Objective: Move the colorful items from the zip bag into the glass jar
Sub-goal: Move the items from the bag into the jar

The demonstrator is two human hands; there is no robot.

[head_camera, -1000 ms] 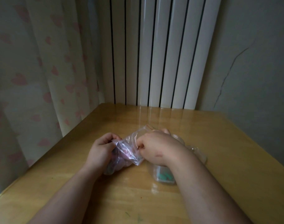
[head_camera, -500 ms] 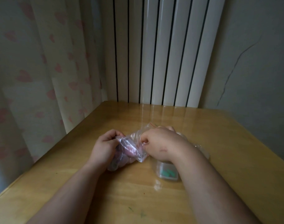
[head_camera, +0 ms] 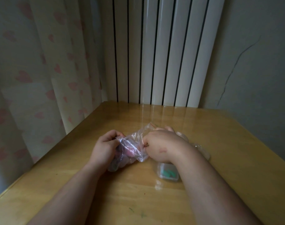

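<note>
left hand (head_camera: pixel 104 148) gripped the zip bag (head_camera: pixel 133 142) with curled fingers, just left of the glass jar (head_camera: pixel 164 177); right hand (head_camera: pixel 161 143) pinched the bag's other edge above the jar; pinkish colorful items (head_camera: pixel 130 152) remained bagged; green pieces (head_camera: pixel 169 172) lay in the jar.

Zip bag (head_camera: pixel 133 144) between left hand (head_camera: pixel 104 148) and right hand (head_camera: pixel 161 143), glass jar (head_camera: pixel 168 174) on table (head_camera: pixel 232 163) just right (beneath the wrist)

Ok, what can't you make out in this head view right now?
Head view:
Mouth of glass jar: behind the right hand and forearm.
Items in the zip bag: blurred by crumpled plastic, partly behind the left hand.
Bag's zip: covered by the right hand.
Green pieces in jar: too small to identify.
</note>
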